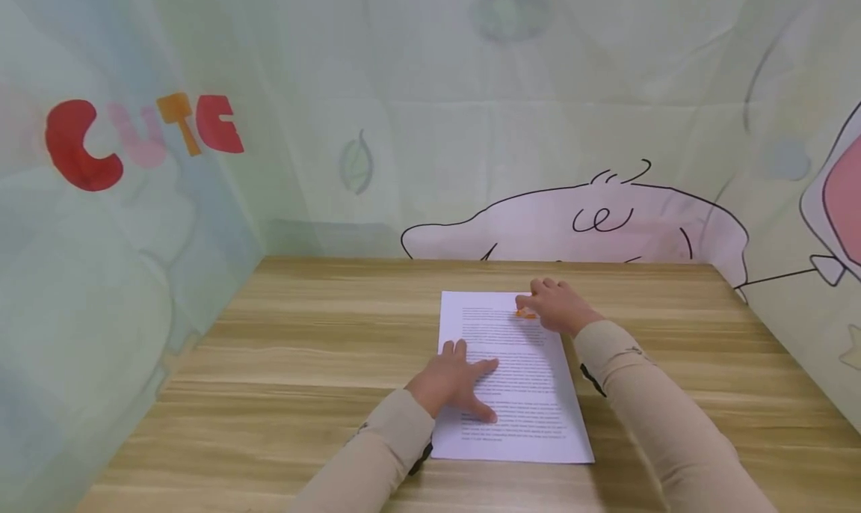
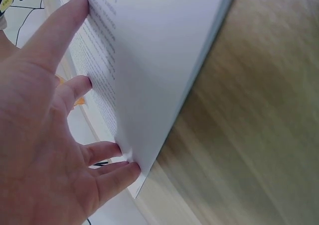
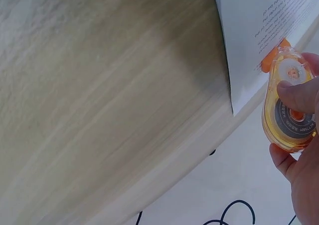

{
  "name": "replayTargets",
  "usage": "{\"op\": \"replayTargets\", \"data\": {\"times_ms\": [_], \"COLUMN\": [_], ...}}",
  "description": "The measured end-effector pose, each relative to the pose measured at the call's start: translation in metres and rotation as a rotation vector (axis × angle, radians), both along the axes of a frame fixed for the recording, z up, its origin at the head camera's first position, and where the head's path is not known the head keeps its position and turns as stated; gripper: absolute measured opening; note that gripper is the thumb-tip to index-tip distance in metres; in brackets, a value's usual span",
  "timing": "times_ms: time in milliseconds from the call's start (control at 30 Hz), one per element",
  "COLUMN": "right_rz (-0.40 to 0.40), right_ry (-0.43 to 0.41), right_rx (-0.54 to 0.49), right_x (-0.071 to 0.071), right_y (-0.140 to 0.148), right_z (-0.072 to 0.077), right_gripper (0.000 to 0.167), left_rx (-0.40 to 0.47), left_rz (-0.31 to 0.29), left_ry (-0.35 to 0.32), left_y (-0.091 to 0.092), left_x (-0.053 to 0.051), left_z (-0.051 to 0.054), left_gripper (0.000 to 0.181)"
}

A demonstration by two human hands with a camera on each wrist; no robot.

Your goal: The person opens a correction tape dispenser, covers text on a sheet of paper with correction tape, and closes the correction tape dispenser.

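Observation:
A white printed sheet of paper (image 1: 525,449) lies on the table, its lines of text running across it. My left hand (image 1: 457,382) rests on the left part of the sheet with fingers spread; in the left wrist view the fingertips (image 2: 130,170) touch the paper near its edge. At the sheet's upper right, my right hand (image 1: 557,306) grips an orange, see-through correction tape dispenser (image 3: 288,124). The thumb lies across its round label, and its orange tip end meets the paper near the printed lines. Part of the dispenser is hidden behind the fingers.
The wood-grain table (image 1: 323,333) spreads out on both sides of the paper. Behind and beside it hang printed cloth walls (image 1: 323,161) with cartoon drawings and letters. Dark cables (image 3: 237,207) appear beyond the table edge in the right wrist view.

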State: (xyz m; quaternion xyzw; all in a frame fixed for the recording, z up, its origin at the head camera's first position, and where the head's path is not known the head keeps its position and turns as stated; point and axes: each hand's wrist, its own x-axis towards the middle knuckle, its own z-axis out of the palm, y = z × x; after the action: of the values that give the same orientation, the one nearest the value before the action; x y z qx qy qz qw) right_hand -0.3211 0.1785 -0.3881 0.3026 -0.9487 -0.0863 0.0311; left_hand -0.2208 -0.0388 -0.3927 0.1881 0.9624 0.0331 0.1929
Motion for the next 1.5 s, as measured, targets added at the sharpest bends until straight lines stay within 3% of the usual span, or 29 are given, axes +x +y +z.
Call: {"op": "replayTargets", "data": {"times_ms": [200,800,1500], "right_rz": [-0.013,0.000,0.039], "right_ry": [-0.028,0.007,0.080], "right_rx": [0.000,-0.003,-0.030], "right_x": [0.001,0.006,0.002], "right_y": [0.000,0.012,0.034], "right_z": [0.003,0.004,-0.003], "right_gripper": [0.039,0.036,0.032], "left_rx": [-0.014,-0.007,-0.003], "left_rz": [-0.011,0.015,0.020], "left_ry": [0.011,-0.007,-0.004], "left_y": [0.000,0.000,0.000], "left_x": [0.000,0.000,0.002], "left_z": [-0.001,-0.001,0.001], "left_gripper": [0.086,0.087,0.086]}}
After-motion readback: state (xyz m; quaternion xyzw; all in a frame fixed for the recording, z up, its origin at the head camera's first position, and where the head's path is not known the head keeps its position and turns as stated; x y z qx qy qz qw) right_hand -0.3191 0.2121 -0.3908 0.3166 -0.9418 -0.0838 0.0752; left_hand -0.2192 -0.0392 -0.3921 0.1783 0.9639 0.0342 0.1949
